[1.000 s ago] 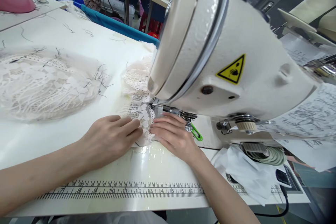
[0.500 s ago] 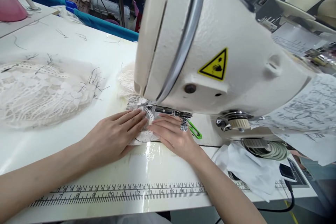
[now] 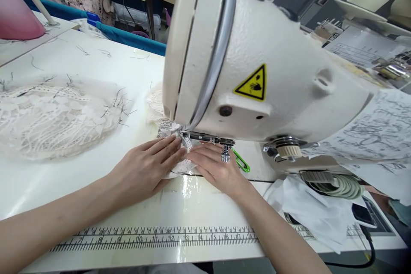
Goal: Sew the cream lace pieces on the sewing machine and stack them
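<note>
A piece of white lace lies under the head of a sewing machine, by the presser area. My left hand rests flat on the lace's left part, fingers stretched toward the needle area. On the right side, my right hand also lies flat, its fingers extended and pressing on the lace edge. A dotted lace trim shows between the two hands. The needle itself cannot be made out behind the machine head. Just past my right hand lies a small green thread snipper.
To the left sits a pile of lace pieces with dark thread ends. A printed ruler runs along the table's front edge. At the right are a white cloth and a black device with a cable. A pink object stands far left.
The whole view has shifted slightly, so the machine head appears lower and a little to the left. Both hands stay flat on the lace with almost no visible movement.
</note>
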A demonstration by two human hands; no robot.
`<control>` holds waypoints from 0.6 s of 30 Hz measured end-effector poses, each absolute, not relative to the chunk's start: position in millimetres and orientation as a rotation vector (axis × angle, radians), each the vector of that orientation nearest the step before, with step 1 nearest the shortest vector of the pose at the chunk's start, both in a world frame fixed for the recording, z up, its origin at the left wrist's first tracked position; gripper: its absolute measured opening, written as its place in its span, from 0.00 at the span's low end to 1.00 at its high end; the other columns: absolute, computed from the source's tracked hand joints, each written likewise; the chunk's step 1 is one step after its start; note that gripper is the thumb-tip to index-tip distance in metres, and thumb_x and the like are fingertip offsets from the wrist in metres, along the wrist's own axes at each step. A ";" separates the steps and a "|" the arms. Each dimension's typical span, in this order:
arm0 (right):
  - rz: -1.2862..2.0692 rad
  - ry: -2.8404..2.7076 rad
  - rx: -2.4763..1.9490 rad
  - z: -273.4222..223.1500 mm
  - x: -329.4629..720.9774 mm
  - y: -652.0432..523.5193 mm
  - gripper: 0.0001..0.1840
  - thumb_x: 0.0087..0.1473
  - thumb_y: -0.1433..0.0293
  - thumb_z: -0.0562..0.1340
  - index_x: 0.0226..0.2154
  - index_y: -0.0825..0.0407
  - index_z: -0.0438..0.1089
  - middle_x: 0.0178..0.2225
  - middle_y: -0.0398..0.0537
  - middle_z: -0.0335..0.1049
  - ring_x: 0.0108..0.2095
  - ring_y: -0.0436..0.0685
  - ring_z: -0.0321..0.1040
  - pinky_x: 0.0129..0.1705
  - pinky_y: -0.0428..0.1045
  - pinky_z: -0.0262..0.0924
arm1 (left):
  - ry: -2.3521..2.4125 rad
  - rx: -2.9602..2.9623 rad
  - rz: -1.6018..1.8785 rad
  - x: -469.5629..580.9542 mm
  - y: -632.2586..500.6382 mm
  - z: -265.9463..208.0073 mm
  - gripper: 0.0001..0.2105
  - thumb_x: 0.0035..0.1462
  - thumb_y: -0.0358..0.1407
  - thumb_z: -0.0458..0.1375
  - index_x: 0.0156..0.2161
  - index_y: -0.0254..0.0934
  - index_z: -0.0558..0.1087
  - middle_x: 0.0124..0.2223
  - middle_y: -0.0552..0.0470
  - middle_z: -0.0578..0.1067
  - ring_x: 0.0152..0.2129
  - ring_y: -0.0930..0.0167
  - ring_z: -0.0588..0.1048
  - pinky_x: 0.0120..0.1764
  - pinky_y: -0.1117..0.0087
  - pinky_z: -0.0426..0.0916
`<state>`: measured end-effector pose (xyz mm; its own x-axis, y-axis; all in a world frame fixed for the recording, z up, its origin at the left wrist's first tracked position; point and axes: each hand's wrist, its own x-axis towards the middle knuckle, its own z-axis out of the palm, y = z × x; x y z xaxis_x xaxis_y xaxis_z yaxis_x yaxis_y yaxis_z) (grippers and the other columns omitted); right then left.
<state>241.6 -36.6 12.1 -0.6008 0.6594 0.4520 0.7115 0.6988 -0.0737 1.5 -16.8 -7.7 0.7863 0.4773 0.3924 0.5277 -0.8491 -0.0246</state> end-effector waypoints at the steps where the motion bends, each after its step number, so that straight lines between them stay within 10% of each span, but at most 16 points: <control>1: -0.169 -2.455 -1.075 12.4 241.6 -37.4 0.14 0.64 0.77 0.56 0.46 0.49 0.72 0.38 0.42 0.79 0.36 0.50 0.73 0.39 0.49 0.60 | -0.816 -2.837 -0.572 2.0 -17.1 -8.0 0.21 0.70 0.37 0.46 0.62 0.30 0.68 0.62 0.39 0.70 0.60 0.57 0.69 0.58 0.55 0.69; 18: -0.120 -2.446 -0.923 9.6 222.2 -36.6 0.11 0.63 0.79 0.58 0.39 0.52 0.75 0.42 0.44 0.80 0.45 0.51 0.75 0.57 0.51 0.63 | -0.618 -2.806 -0.636 -12.3 -9.7 -5.2 0.20 0.67 0.33 0.47 0.54 0.25 0.74 0.55 0.41 0.77 0.52 0.61 0.77 0.51 0.62 0.75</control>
<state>222.2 -36.6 9.6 -0.6334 0.5919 0.4984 0.6377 0.7642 -0.0970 -12.3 -9.7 -5.2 0.8202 0.3538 0.4496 0.4393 -0.8929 -0.0989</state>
